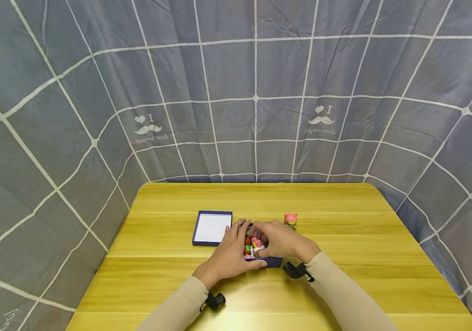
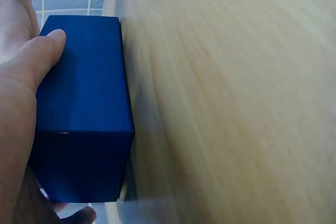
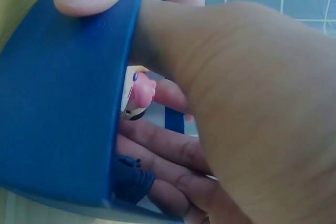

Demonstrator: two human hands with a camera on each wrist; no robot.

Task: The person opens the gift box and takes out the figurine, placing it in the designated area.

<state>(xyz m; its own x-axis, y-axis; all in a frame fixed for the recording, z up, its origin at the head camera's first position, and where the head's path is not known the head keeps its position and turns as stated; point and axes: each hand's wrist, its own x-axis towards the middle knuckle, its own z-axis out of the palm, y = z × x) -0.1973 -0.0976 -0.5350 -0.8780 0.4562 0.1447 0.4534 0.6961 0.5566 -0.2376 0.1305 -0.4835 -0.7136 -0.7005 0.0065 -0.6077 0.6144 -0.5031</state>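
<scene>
1. The blue box [image 1: 274,262] sits upright on the bench [image 1: 384,276], right of a shallow blue lid [image 1: 208,226] whose white inside faces up.
2. The left hand [image 1: 232,250] grips the box around its near left corner, thumb along the near wall and fingers by the left side.
3. The right hand [image 1: 280,240] reaches down into the box from the right, fingers bent among small figures, one with a pink head [image 3: 143,90]. Whether it grasps one or only touches them, I cannot tell.
4. A pink figure [image 1: 290,219] stands on the bench, to the right of the box and farther away, apart from both hands.
5. The figures look like smooth, hard plastic: probably light, stiff and a little slippery, sturdy overall, though small projecting parts could catch on neighbours. The rounded head or the body between thumb and fingertips seems the surest hold.
6. The box looks like stiff card, light enough to slide if knocked. Its walls would likely dent under a hard squeeze, so a broad, gentle hold low on opposite walls or at a corner suits it.
</scene>
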